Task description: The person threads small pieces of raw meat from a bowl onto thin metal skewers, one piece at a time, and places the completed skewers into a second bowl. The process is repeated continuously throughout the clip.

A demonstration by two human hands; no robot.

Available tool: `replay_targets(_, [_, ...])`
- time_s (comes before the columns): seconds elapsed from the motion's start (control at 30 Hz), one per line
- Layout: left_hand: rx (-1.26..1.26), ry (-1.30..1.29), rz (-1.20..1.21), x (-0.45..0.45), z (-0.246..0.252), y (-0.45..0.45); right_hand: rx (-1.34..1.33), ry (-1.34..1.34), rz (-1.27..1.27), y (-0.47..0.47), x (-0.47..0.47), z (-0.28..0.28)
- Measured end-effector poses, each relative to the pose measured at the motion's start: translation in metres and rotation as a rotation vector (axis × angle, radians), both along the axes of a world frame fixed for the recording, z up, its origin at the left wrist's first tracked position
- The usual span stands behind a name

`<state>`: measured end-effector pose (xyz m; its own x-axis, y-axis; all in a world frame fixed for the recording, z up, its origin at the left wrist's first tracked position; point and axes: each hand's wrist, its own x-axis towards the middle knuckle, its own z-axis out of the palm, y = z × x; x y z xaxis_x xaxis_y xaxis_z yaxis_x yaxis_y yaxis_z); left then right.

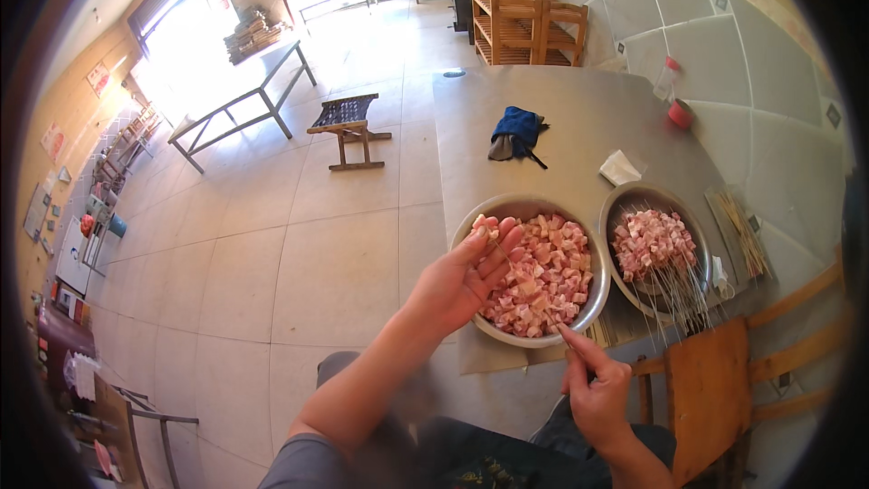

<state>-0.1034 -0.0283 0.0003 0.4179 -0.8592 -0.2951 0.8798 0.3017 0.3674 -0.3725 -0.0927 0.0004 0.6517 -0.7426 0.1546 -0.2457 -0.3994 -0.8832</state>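
My left hand [448,288] is over a large metal bowl [600,292], palm turned up. Its thumb and fingers pinch small pieces of raw meat [491,231] at the end of a thin skewer [502,250]. Below and to the right, my right hand [597,387] grips the skewer's other end, beside the bowl's near rim. Pink and pale diced meat [560,265] fills much of the bowl. Close on its right, a second metal bowl [704,265] holds skewered meat cubes [652,238], with bare metal skewer ends [682,292] jutting over the near rim.
The metal-topped table [468,109] bears a blue cloth item [517,130], white tissues [619,168] and a bundle of thin sticks [745,234]. A red tape roll [680,113] is by the tiled wall. A wooden chair [709,394] stands at right, a folding stool [346,115] at left.
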Motion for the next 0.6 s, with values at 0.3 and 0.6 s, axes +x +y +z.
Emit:
replay_targets(0.3, [-0.028, 0.025, -0.005, -0.002, -0.003, -0.002, 0.015, -0.011, -0.009, -0.001, 0.0, 0.003])
replay_targets(0.6, [-0.062, -0.045, -0.074, -0.002, -0.019, -0.006, 0.046, 0.01, -0.035, 0.001, 0.001, 0.001])
